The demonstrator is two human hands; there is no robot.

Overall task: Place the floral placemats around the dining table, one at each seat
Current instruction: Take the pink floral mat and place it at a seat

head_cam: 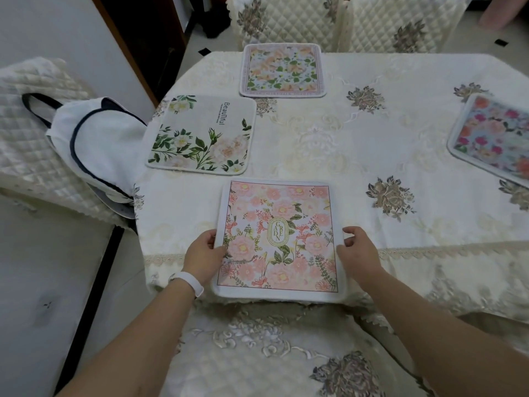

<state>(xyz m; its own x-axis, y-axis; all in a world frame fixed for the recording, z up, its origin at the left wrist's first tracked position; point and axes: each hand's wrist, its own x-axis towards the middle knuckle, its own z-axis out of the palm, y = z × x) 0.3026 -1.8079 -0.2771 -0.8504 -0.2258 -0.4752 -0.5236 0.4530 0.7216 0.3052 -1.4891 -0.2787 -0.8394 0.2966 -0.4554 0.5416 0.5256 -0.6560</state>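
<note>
My left hand (204, 253) and right hand (357, 250), fingers pinching the side edges of the pink placemat (279, 236), hold it overhanging the near edge of the bench (343, 138); I'd slide it farther on, square and flat.

Up front, the pink Garden placemat (279, 236): soft matt cloth, printed face, plain white edge. Next to it the Beautiful placemat (201, 133), matt fabric again, with a stitched rim. Under both lies the tablecloth (329, 144), cream cloth with a faint sheen, raised embroidered flowers and lace trim. The nearest chair cover (257, 368) is quilted and satiny. The tote bag (100, 144) is plain matt white cloth with dark piping. The wristband (189, 282) is smooth and white and looks like plastic.
</note>
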